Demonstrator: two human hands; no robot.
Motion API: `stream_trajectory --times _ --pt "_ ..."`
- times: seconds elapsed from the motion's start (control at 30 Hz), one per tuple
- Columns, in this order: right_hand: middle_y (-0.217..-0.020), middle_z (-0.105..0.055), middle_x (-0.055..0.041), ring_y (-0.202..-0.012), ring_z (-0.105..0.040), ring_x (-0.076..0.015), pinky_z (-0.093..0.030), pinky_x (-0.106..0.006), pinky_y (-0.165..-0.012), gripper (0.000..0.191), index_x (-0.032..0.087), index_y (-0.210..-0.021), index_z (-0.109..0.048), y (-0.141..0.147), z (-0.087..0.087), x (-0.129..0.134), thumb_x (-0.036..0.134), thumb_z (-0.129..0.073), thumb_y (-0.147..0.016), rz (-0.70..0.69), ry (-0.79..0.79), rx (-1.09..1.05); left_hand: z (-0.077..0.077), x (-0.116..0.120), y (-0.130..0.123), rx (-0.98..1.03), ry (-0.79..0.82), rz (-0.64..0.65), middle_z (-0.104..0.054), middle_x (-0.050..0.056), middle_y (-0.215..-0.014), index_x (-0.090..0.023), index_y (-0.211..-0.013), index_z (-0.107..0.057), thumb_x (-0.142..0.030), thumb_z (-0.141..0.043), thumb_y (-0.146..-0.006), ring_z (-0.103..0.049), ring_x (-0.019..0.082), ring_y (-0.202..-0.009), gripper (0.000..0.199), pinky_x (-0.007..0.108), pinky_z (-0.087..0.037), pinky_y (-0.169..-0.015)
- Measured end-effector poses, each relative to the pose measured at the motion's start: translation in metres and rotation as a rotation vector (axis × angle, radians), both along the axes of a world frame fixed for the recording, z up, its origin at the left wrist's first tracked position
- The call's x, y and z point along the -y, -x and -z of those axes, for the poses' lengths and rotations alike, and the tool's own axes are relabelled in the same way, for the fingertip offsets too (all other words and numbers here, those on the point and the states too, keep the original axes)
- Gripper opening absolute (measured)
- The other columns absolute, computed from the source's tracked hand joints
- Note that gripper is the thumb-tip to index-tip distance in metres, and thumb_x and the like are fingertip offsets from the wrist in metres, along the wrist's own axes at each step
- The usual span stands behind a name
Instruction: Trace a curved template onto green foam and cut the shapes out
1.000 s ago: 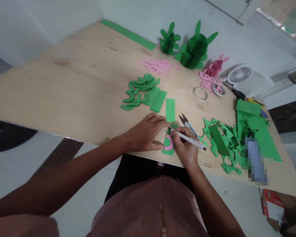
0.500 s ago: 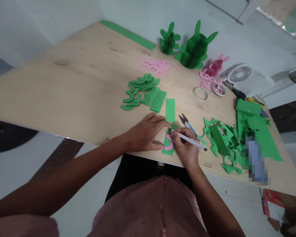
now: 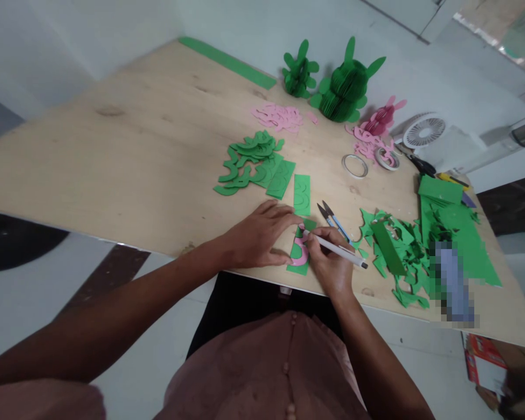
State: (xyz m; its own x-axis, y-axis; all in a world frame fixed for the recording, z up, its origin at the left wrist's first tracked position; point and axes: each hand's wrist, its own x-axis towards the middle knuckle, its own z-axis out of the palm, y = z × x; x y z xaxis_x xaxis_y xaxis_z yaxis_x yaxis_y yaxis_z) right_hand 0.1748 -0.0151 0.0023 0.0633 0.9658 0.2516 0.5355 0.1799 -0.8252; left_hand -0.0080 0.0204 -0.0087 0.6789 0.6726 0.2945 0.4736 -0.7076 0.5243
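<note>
My right hand (image 3: pixel 331 259) is closed around a white pen (image 3: pixel 339 249) with a dark end. The pen's tip meets the edge of a pink curved paper cutout (image 3: pixel 298 255), which lies on a green paper strip (image 3: pixel 308 223). My left hand (image 3: pixel 260 236) lies open with fingers spread, its thumb and index fingertips pressing the cutout's left side onto the strip. Just beyond is another green strip (image 3: pixel 301 195) with curved outlines drawn on it. Thread snips (image 3: pixel 332 217) with blue handles rest right of the strips, close to my right hand.
Green cutouts (image 3: pixel 249 160) and pink cutouts (image 3: pixel 280 116) lie in piles farther back. Green scraps (image 3: pixel 398 251) and green sheets (image 3: pixel 455 227) cover the right side. Honeycomb paper figures (image 3: pixel 343 87), a small fan (image 3: pixel 424 129), a tape roll (image 3: pixel 387 158) and black scissors (image 3: pixel 421 164) stand or lie near the wall.
</note>
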Motion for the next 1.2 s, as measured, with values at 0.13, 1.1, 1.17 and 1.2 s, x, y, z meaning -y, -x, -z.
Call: stream_trajectory --times 0.13,1.1,1.17,1.2 --pt "-0.063 -0.062 0.0004 -0.053 -0.055 -0.0131 -0.045 -0.024 -0.048 0.009 0.019 -0.072 -0.062 -0.0003 0.0006 -0.0006 0.024 -0.059 -0.079 0.000 0.007 -0.009 -0.0002 -0.0004 0.0000 0.001 -0.006 0.000 -0.053 0.014 -0.126 -0.018 -0.128 -0.040 -0.038 -0.067 -0.073 -0.041 0.030 -0.125 0.064 0.048 -0.024 -0.106" --pt "-0.063 -0.062 0.0000 -0.054 -0.055 -0.0137 -0.045 -0.025 -0.050 0.008 0.019 -0.072 -0.062 -0.0005 -0.0026 0.0026 0.022 -0.058 -0.079 0.010 0.009 0.023 0.0004 0.0001 0.0000 -0.001 0.002 -0.003 -0.054 0.014 -0.126 -0.017 -0.127 -0.041 -0.037 -0.067 -0.073 -0.041 0.030 -0.126 0.063 0.046 -0.022 -0.108" --pt "-0.062 -0.061 0.0008 -0.053 -0.053 -0.0130 -0.044 -0.024 -0.049 0.008 0.019 -0.071 -0.061 -0.0002 -0.0031 0.0028 0.021 -0.059 -0.078 0.016 0.011 0.024 0.0004 -0.0001 0.0000 -0.008 -0.002 0.001 -0.054 0.014 -0.127 -0.017 -0.127 -0.041 -0.037 -0.067 -0.073 -0.040 0.030 -0.126 0.063 0.046 -0.022 -0.108" --pt "-0.062 -0.060 0.0010 -0.052 -0.053 -0.0127 -0.044 -0.024 -0.048 0.008 0.019 -0.071 -0.061 -0.0002 -0.0034 0.0030 0.020 -0.059 -0.078 0.017 0.011 0.025 0.0002 -0.0002 0.0001 -0.013 -0.004 0.005 -0.054 0.014 -0.127 -0.017 -0.126 -0.041 -0.038 -0.067 -0.074 -0.040 0.029 -0.126 0.062 0.046 -0.022 -0.108"
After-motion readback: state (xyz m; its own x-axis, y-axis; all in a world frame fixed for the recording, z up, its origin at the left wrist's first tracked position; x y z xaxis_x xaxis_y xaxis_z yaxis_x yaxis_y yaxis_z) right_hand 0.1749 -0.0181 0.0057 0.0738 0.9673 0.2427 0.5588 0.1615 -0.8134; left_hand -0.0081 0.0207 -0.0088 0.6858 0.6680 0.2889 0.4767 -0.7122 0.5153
